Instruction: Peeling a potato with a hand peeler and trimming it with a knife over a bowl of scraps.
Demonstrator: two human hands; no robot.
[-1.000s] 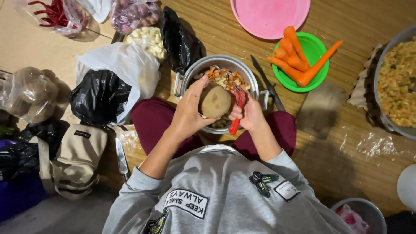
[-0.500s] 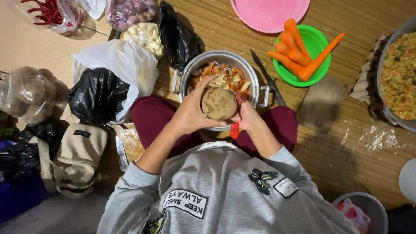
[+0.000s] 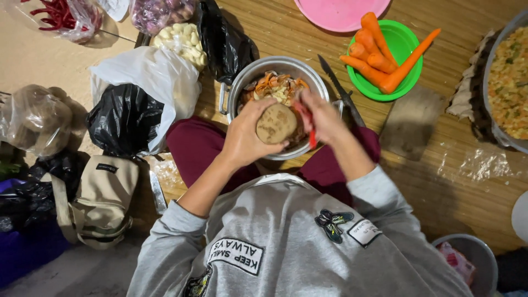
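My left hand (image 3: 245, 135) grips a round brown potato (image 3: 276, 124) over a metal pot (image 3: 242, 91) that holds vegetable peelings. My right hand (image 3: 324, 118) holds a red peeler (image 3: 308, 129) against the potato's right side. Both hands hover above the pot, between my knees in dark red trousers. My grey sleeves cover both forearms lower down.
A green bowl (image 3: 410, 38) of peeled carrots and a pink plate (image 3: 335, 11) lie at the back right, a knife (image 3: 341, 91) beside the pot. Plastic bags of chillies, garlic and potatoes crowd the left. A large bowl of chopped food (image 3: 509, 82) is at the right edge.
The potato has been turned in my left hand and the right hand with the peeler has slid along its right side. The view shifted slightly.
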